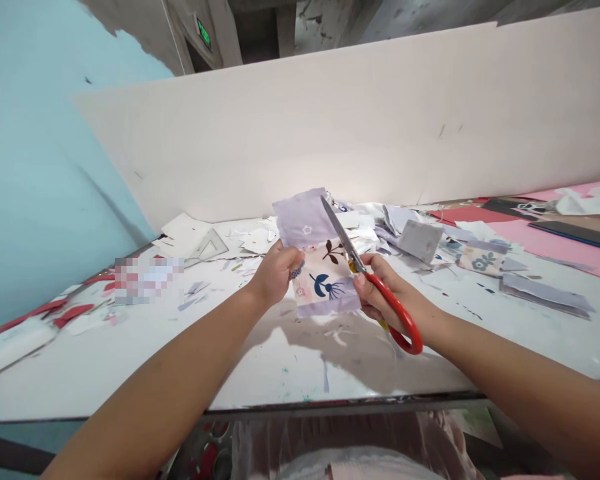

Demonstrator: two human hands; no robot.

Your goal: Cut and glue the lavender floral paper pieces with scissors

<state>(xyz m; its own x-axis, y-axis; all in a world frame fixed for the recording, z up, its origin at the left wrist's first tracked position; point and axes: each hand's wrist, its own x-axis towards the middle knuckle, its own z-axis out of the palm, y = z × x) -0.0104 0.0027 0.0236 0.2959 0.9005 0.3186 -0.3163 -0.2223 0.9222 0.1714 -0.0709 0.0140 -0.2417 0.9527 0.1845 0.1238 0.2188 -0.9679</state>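
Observation:
My left hand [274, 275] grips the left edge of a floral fabric piece [310, 213], thumb on top. The piece has lavender bands at top and bottom and a cream middle printed with dark leaves and a blue flower. In my right hand [387, 293] is a pair of scissors [393, 307] with red handles, the blades pointing up and away to the left. Those blades lie along the fabric's right side and look closed. My right thumb and fingers also touch the fabric's lower right corner. Part of the scissor handles is hidden by my right hand.
The white table [260, 373] carries scraps. A clear set square [207, 245] lies back left. Behind the fabric sits a pile of cut pieces [420, 240], with folded lavender strips [545, 295] to the right. A pale partition [330, 133] rises behind; pink sheets [575, 247] lie far right.

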